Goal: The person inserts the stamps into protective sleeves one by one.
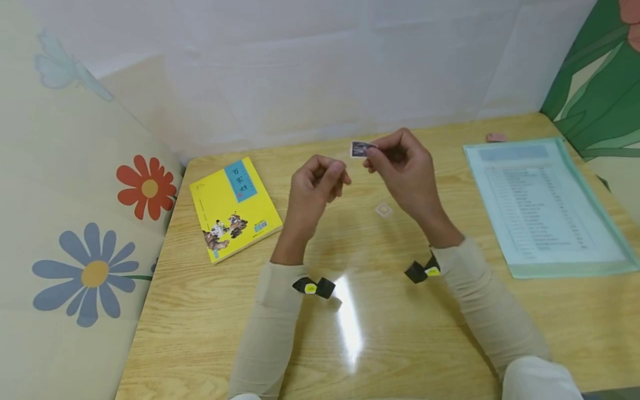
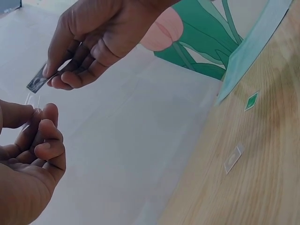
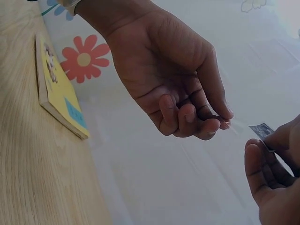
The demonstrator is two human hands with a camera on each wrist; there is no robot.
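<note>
Plainly, the small dark stamp (image 1: 359,148) could be dropped, since it is pinched only by one edge between thumb and forefinger of the right hand (image 1: 406,166), with most of it projecting leftward past the fingertips (image 2: 48,71), above the wooden table (image 1: 400,333). The left hand (image 1: 315,186) is held just beside it, fingers curled; a thin clear sleeve (image 2: 32,104) seems pinched there, though this cannot be told with certainty. A second clear sleeve (image 1: 383,209) lies on the table below.

Wooden table (image 1: 410,344). Yellow book (image 1: 234,208) lies near the far left corner; green document folder (image 1: 545,205) along the right edge. Small clear sleeve (image 1: 383,209) at centre; pink eraser (image 1: 496,136) near the far right corner.
</note>
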